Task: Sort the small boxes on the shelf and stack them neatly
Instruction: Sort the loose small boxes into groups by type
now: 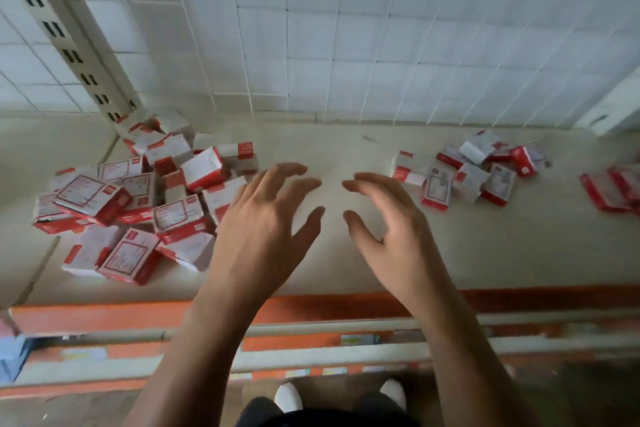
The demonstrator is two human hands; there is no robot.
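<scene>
- The small red-and-white cardboard boxes (pixel 138 204) are lying heaped at the left of the pale shelf board (pixel 519 246), with a looser scatter (pixel 474 170) at the right.
- The left hand (pixel 266 218) and right hand (pixel 384 215) are hovering over the bare middle, fingers spread, holding nothing.
- My read: sorting is barely starting and no stack is showing. The next move is needing one box pinched off the heap's edge.
- Print is blurring out, and the far-right boxes (pixel 613 187) are running off frame.

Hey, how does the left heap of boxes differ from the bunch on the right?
The left heap holds far more boxes than the right bunch. The left heap is piled up, boxes tilted on one another; the right bunch lies flatter and looser. The left heap runs behind the left hand; the right bunch shows clear of the right hand. Both are red-and-white boxes, unsorted.
</scene>
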